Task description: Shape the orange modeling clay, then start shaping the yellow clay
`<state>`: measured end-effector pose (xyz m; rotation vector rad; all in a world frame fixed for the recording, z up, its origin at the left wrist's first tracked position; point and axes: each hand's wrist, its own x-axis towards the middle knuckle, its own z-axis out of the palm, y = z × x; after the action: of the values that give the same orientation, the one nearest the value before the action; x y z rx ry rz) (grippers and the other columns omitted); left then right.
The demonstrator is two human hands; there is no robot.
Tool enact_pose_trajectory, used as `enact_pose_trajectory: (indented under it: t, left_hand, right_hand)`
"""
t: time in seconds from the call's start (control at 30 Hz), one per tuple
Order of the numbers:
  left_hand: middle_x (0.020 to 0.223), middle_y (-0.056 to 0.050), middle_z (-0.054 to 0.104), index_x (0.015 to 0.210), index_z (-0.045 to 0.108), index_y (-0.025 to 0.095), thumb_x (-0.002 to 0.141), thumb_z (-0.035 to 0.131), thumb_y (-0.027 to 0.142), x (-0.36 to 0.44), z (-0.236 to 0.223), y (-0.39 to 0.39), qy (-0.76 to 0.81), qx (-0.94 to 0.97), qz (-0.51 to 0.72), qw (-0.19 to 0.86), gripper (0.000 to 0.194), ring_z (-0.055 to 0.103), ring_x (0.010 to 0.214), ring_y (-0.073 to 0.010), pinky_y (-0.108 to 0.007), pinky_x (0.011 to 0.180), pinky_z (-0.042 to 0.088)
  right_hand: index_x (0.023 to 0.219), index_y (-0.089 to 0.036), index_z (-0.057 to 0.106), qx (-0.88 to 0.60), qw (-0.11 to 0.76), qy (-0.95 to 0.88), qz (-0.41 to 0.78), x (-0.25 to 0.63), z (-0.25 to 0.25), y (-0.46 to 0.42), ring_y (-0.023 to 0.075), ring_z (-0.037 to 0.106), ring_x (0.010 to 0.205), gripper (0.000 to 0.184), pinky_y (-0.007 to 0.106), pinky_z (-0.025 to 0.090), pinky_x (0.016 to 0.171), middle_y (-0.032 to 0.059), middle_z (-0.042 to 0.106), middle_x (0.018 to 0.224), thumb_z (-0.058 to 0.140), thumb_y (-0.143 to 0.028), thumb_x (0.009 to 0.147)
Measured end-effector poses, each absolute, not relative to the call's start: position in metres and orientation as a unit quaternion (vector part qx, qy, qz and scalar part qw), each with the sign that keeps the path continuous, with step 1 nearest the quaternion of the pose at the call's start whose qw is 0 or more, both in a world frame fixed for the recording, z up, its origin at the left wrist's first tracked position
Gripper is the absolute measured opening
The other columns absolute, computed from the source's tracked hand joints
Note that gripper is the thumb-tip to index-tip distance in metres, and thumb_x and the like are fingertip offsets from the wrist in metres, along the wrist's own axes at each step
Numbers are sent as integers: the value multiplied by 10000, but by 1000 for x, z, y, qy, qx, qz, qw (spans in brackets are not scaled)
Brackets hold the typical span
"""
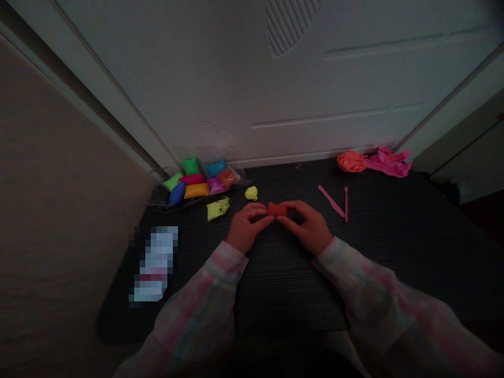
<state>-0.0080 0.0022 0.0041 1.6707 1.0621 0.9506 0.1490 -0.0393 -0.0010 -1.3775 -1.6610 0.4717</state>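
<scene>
Dim light is falling on a dark table (291, 283), its far edge running along a pale panel (220, 68) with raised hearts and grooves. Near the table's middle, a small orange-red piece (277, 210) is sitting between the fingertips of both hands. Left hand (246, 228) is pinching its left end, fingers curving along the far side and thumb pointing inward on the near side. Right hand (309, 226) is mirroring that at the other end, its thumb and forefinger closing on the piece. Both wrists are angling inward, and the forearms, in pastel plaid sleeves (366, 283), are slanting in over the near edge and converging.

Just beyond the left fingers, a yellow lump (251, 193) is lying on the tabletop, with a crumpled yellow packet (218, 208) resting to its left. Toward the far left corner, a clear bag (243, 178) is holding several coloured packets (197, 190). Near the left edge, a bright object (155, 262) is lying, probably a phone, though pixelation is hiding its detail. Right of the hands, two slim pink tools (346, 205) are forming a V. Toward the far right corner, orange (352, 161) and pink crumpled material (389, 161) are lying side by side.
</scene>
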Motion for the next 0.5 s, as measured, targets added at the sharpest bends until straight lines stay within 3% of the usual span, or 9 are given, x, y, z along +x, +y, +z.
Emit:
enact_pose_trajectory:
  t: [0.17, 0.37, 0.5]
  left_hand:
    - [834, -33, 593, 651, 649, 180, 619, 631, 260, -8, 6, 1, 434, 678, 399, 439, 88, 540, 819, -150, -315, 798, 401]
    - [885, -34, 575, 732, 639, 187, 624, 629, 274, -7, 5, 1, 421, 677, 403, 450, 139, 540, 820, -149, -286, 715, 424]
    - [845, -36, 569, 702, 626, 173, 658, 605, 256, -8, 6, -1, 427, 709, 404, 391, 96, 526, 841, -150, -310, 786, 398]
  right_hand:
    - [906, -178, 555, -562, 438, -669, 212, 148, 2, -40, 137, 549, 679, 258, 284, 473, 606, 37, 609, 823, 559, -349, 712]
    - [927, -176, 539, -566, 451, -636, 269, 146, -1, -39, 140, 563, 693, 272, 289, 477, 618, 37, 613, 838, 563, -331, 705]
    - [942, -187, 498, -556, 445, -631, 306, 146, -4, -39, 150, 583, 774, 288, 309, 475, 699, 39, 610, 883, 572, -317, 697]
